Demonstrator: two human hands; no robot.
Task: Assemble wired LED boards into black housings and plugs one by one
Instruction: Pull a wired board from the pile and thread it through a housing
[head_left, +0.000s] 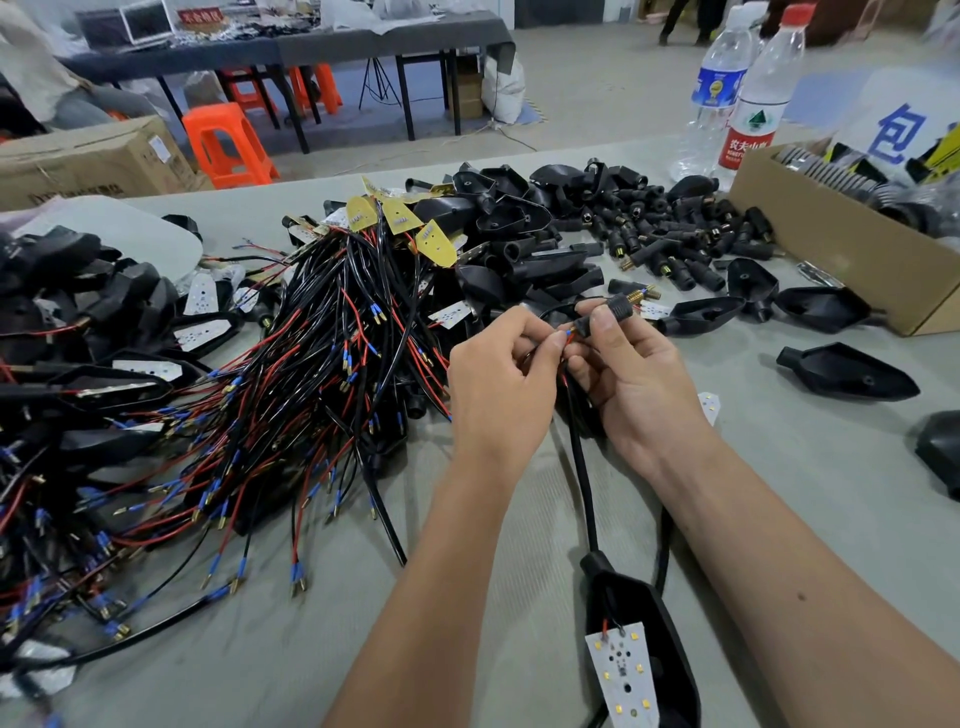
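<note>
Wire ends (567, 335) are pinched between thumb and forefinger of the left hand (501, 382), while a black plug (613, 310) is gripped in the curled fingers of the right hand (631, 379), presumably so the leads can be fed in. Slack is given by the cable (583, 467), since the housing (641, 639) with its LED board (623, 675) is left lying on the table (311, 649) near the wrists.

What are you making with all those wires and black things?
A person is putting little lights together. The right hand holds a black plug with a brass tip, and the left hand pinches thin wire ends right at the plug's back. The black cable runs down to a black housing near the person, with a white LED board lying in it. Heaps of wired boards and loose plugs wait on the table.
</note>
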